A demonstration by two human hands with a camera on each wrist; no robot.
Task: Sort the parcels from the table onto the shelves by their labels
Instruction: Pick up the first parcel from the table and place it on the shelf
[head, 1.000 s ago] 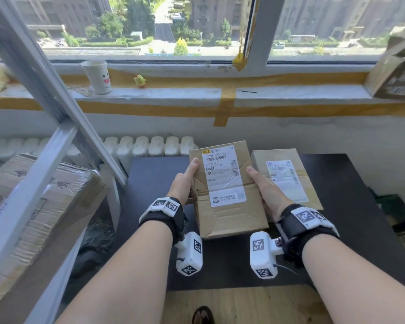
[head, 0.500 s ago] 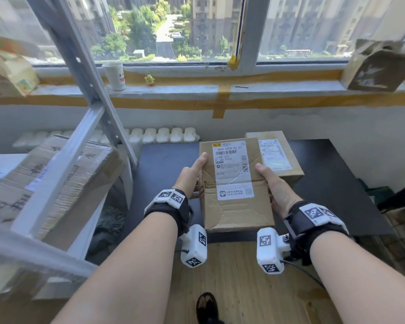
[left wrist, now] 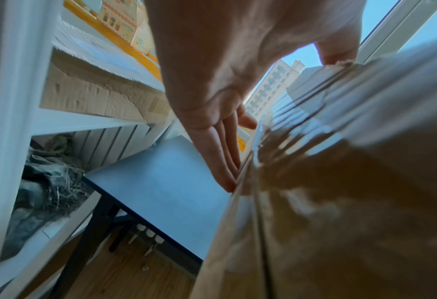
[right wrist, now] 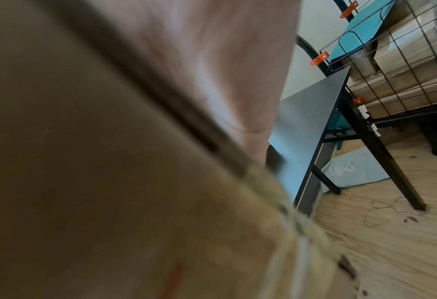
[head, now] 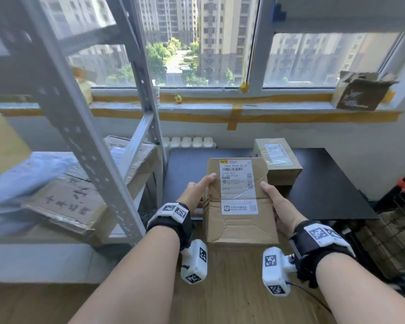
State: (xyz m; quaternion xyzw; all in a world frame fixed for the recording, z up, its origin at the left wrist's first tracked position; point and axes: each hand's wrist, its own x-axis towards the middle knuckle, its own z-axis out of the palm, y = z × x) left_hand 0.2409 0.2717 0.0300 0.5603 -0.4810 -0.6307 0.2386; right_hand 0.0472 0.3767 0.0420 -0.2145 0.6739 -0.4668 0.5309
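The parcel (head: 240,202), a dented brown carton with a white label (head: 237,185) facing up, is held in the air just off the near edge of the desk (head: 325,188), over the wooden floor. The left hand (head: 194,191) grasps its left side, thumb on the top face and fingers (left wrist: 222,161) laid flat along the side wall. The right hand (head: 279,206) grasps the right side the same way, thumb on top (its fingers are hidden behind the carton in the wrist view). So each grip is closed on the parcel, and neither is released.

The task looks partly done. One second box (head: 276,162) with its own label sits on the desk near the far edge, touching nothing else that I can see, and it has yet to be sorted. The held parcel is not yet on a shelf; I judge this to be the label-reading or carrying step.

The metal shelves (head: 84,146) stand at the desk's left edge. Their middle level holds a large flattened carton (head: 70,202) with dark writing and a pale blue bag (head: 31,174) beside it. A higher level carries something yellowish, too blurred to name.
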